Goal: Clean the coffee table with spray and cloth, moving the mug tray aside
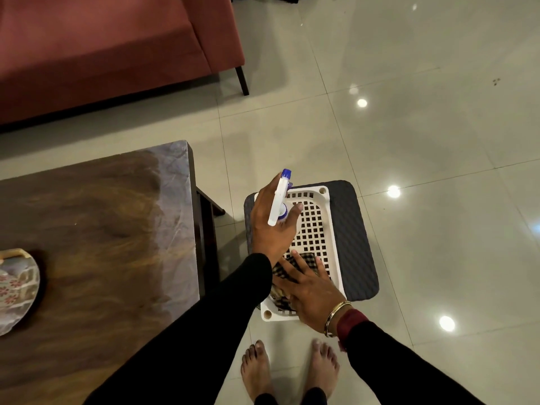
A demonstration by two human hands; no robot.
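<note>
Gripping the spray bottle point(280, 197) in the left hand point(273, 229), fingers curled round its neck, just above the white basket point(336, 244) on the dark stool point(355, 229). Resting the right hand point(311, 292) on the checked cloth point(304, 263) at the near end of the basket, fingers straight and spread, not yet closed on it. Cannot tell whether any finger sits on the trigger.

Possible trouble: pulling the cloth up quickly could drag the light basket toward the near edge of the stool and tip it down beside the bare feet. Squeezing the trigger too early could wet the shiny floor point(409, 135) and make it slippery. With the forearms so close together, could also knock one hand against the other when lifting.

Just left of the stool, the coffee table point(102, 214), its corner near the left forearm; better to lift the bottle over this edge. Much bare top at this end; the tray point(14, 287) far left, partly cut off, no mugs visible. Wide open floor to the right; the sofa point(102, 54) well apart behind.
</note>
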